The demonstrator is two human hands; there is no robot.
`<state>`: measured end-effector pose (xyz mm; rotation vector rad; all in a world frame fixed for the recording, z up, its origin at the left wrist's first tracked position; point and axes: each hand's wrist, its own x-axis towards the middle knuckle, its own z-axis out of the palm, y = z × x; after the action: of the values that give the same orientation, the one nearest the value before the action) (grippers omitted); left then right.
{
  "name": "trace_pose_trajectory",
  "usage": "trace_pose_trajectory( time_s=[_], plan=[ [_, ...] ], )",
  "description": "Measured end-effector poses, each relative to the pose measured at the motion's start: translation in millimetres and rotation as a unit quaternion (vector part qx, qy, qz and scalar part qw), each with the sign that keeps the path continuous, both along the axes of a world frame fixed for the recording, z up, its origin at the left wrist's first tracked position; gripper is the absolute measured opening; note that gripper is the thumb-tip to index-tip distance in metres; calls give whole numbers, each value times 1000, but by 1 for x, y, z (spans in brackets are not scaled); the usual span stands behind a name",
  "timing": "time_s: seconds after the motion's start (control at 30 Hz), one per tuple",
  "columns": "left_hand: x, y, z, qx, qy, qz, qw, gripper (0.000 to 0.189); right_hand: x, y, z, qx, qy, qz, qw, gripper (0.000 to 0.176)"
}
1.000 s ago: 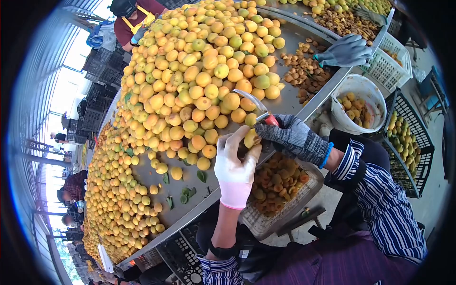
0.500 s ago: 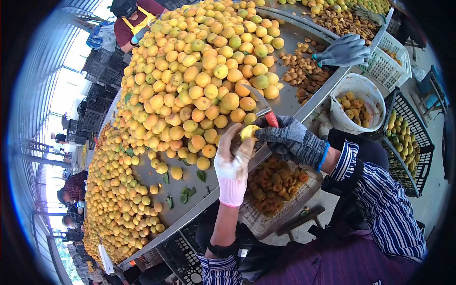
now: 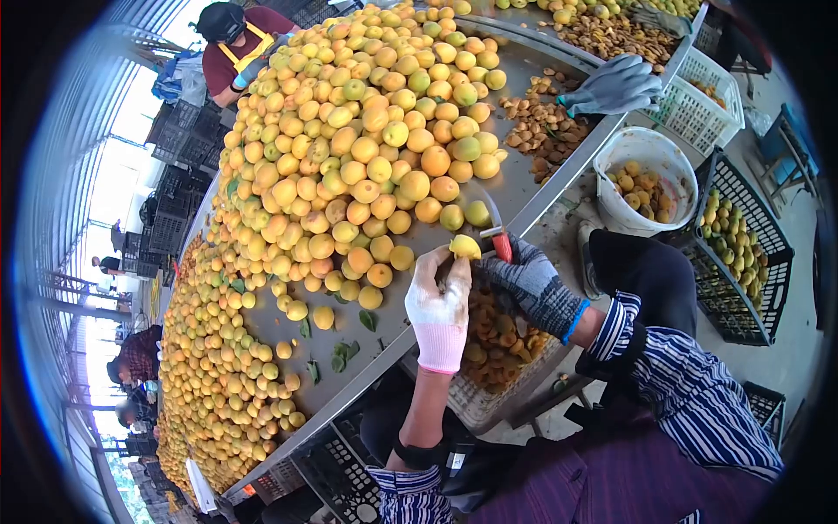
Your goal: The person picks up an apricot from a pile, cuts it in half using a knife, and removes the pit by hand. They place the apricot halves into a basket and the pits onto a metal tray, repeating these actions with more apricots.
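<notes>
A white glove with a pink cuff covers my left hand [image 3: 439, 301], whose thumb and fingers pinch a yellow fruit piece [image 3: 464, 247]. My right hand [image 3: 529, 284], in a grey knit glove, is closed around the red handle of a curved knife [image 3: 501, 244], the blade pointing up and left. The right fingers are close beside the fruit. Both hands are above the table's metal edge [image 3: 401, 343], next to a large heap of yellow-orange fruit [image 3: 349, 166]. Below them, a light basket [image 3: 489, 410] holds cut fruit halves.
Grey gloves [image 3: 615, 86] lie by a pile of pits [image 3: 546, 131]. To the right are a white bucket [image 3: 611, 205], a black crate [image 3: 772, 236] of greenish fruit and a white crate [image 3: 698, 109]. A person in a yellow apron [image 3: 244, 54] is across the heap.
The hands have shifted slightly, with the fruit piece now upright above my left fingertips. The view has moved a little, and the person across the heap shows more fully.
</notes>
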<state>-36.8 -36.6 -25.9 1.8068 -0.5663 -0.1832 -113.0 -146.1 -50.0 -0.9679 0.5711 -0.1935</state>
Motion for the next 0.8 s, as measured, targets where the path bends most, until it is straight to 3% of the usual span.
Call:
trace_pose_trajectory(
  time_s=[0.03, 0.1, 0.17, 0.27, 0.3, 0.4, 0.53, 0.8],
  plan=[
    [-1, 0, 0, 40, -33, 6, 999, 19, -4, 1, -3, -65, 5, 7, 998, 35],
    [-1, -2, -5, 79, -64, 8, 995, 20, -10, 4, -24, -91, 13, -13, 996, 34],
    [3, -7, -16, 149, -278, 10, 949, 19, -23, 6, -28, -166, 33, -41, 985, 32],
    [6, -15, -32, 168, -366, -8, 915, 17, -42, 13, -34, -63, 34, -89, 993, 35],
    [4, -19, -34, 163, -379, -9, 911, 15, -46, 13, -34, -75, 30, -81, 993, 36],
    [0, -25, -34, 167, -351, -17, 921, 16, -58, 15, -22, -76, 44, -71, 994, 37],
    [-6, -29, -35, 136, -332, -31, 933, 20, -65, 14, -21, -262, 39, -34, 964, 27],
    [-15, -32, -34, 132, -308, -66, 940, 20, -69, 16, -31, -278, 43, -28, 959, 26]
  ],
)
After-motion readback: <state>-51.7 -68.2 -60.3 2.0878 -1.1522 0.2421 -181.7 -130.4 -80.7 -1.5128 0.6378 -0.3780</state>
